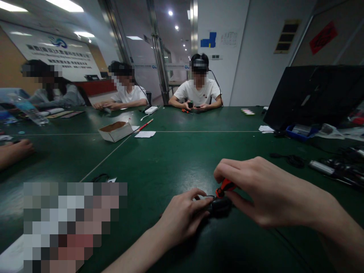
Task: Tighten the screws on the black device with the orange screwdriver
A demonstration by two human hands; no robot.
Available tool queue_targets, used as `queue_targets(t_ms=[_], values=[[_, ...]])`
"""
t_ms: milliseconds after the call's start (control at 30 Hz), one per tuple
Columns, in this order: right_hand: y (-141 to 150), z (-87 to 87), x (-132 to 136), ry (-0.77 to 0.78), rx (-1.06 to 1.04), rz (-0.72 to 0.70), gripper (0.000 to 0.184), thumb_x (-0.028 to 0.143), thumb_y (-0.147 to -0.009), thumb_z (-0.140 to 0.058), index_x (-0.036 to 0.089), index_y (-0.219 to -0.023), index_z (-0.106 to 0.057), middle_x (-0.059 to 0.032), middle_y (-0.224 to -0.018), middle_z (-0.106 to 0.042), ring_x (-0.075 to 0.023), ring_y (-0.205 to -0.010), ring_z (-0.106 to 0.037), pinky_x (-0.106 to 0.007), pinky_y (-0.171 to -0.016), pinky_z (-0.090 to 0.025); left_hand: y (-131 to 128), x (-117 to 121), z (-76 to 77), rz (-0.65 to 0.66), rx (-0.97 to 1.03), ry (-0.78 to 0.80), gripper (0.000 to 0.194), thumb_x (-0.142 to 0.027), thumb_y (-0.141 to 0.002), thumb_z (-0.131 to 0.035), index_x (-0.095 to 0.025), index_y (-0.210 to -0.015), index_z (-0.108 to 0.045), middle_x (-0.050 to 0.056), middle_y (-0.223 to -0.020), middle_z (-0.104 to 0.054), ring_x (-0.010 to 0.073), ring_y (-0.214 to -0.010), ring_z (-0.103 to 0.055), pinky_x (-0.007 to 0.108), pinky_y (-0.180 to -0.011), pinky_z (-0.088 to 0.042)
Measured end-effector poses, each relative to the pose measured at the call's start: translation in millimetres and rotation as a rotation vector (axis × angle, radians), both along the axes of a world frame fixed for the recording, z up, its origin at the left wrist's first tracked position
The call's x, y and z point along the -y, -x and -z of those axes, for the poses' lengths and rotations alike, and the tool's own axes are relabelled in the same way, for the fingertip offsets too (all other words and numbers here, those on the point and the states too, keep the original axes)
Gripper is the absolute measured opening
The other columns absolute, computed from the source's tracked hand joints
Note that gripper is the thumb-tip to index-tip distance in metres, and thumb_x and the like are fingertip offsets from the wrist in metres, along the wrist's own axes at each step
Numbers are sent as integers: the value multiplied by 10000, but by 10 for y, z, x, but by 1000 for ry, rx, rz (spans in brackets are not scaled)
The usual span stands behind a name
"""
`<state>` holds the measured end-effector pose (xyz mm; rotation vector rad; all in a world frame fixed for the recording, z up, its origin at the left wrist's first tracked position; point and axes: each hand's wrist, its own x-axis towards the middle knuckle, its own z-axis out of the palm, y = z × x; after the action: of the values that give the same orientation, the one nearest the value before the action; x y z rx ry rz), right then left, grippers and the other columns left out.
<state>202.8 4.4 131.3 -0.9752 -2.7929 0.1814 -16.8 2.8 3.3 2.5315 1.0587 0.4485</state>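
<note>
My right hand [253, 191] is closed around an orange-and-black screwdriver [226, 185], its handle tilted and its tip pointing down at a small black device [221, 207]. The tip itself is hidden. Pressed against the left side of that device are the fingers of my left hand [186, 212], closed on it and holding it low over the green table [159, 163]. What the black device is exactly cannot be made out. A thin dark cable runs across the table below my right wrist.
A cardboard box [115, 132], a paper slip [145, 134] and a red pencil-like stick [144, 128] lie farther off. To the right stand a black monitor [315, 96], a blue tray [301, 132] and dark cables with tools [327, 168]. Several people sit around the table; another person's hand [19, 151] rests at left.
</note>
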Motion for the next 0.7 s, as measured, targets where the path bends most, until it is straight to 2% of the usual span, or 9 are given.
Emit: queue_targets(t_ms=[200,367,567,700], values=[[8,37,-44,-85,-16,-3,52,214,-893,-527,231,-904,-479,41,-784,-586,-103,-596,-489,-240,-518,-269,5,6,6,2,14,-12,296,-209,-925,-517,-256,-1200,-615,64,-1201,-581,199,-902,-630,283,-734,-517],[4,40,-65,-151,17,5,156,313,-881,-592,223,-805,-490,51,-656,-561,-105,-528,-451,-243,-495,-226,13,8,22,10,26,-14,295,-213,-927,-518,-260,-1202,-614,65,-1192,-588,196,-886,-638,273,-714,-516],[16,3,-18,-46,-17,-7,72,240,-858,-555,210,-880,-493,16,-806,-589,-110,-625,-494,-241,-530,-282,10,4,23,7,13,-25,274,-219,-932,-518,-267,-1181,-622,61,-1199,-580,198,-898,-632,285,-749,-513],[17,-13,6,5,-15,-9,135,164,-795,-542,207,-900,-470,14,-830,-565,-109,-636,-478,-240,-544,-302,5,1,15,3,-9,-10,284,-211,-927,-524,-270,-1188,-615,59,-1215,-571,203,-911,-631,290,-763,-516]])
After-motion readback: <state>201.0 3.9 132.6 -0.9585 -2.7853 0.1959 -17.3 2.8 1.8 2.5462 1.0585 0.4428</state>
